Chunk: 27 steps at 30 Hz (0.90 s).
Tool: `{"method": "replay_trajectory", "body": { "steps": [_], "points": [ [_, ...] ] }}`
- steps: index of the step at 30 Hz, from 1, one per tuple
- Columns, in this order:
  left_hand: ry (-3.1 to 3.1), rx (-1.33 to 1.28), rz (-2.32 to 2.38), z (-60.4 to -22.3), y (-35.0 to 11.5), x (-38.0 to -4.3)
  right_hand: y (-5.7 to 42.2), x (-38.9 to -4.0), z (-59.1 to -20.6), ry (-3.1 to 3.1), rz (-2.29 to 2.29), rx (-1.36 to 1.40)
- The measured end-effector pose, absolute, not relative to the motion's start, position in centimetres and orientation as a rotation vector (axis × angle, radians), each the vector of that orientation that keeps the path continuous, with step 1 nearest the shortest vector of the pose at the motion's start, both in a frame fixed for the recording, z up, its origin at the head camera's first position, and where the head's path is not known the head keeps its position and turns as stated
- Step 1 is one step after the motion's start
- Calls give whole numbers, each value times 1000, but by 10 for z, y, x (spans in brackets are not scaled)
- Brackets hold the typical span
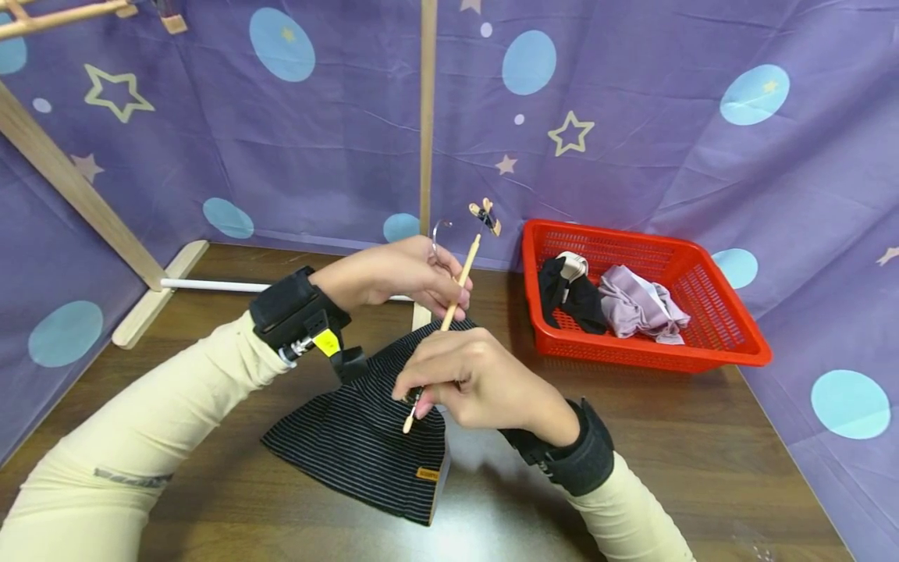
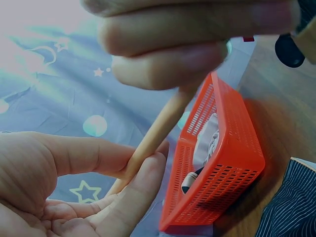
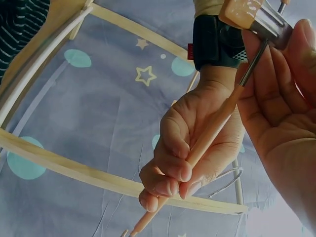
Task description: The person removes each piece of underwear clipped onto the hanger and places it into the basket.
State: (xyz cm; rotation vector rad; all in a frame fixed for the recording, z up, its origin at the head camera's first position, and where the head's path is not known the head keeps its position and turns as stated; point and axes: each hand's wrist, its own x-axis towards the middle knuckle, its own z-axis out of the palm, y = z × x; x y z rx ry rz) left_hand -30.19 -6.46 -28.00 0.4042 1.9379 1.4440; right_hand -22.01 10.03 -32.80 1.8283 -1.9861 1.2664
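Observation:
A wooden clip hanger (image 1: 460,282) with a metal hook slants between both hands above the tabletop. My left hand (image 1: 414,273) holds its bar between thumb and fingers, as the left wrist view also shows. At the near end, my right hand (image 1: 485,378) pinches a metal clip (image 3: 274,24) with wooden-coloured tips. The second clip (image 1: 486,217) sits at the far end, apart from both hands. Below the hands a black garment (image 1: 365,437) with thin white stripes and a small orange label lies on the table; the hands partly cover it, and its kind is unclear.
A red plastic basket (image 1: 653,355) stands at the back right, with black cloth (image 1: 583,300) and mauve cloth (image 1: 635,300) inside. A wooden frame (image 1: 77,195) with a white bar (image 1: 214,286) stands behind and left. A purple patterned curtain (image 1: 351,156) hangs behind the table.

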Motion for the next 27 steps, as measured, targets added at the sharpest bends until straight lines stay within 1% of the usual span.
{"method": "replay_trajectory", "body": {
  "steps": [27],
  "points": [
    [1945,413,1431,-281,-66,-297,100,-217,-328,-2037,1295,1892]
  ]
}}
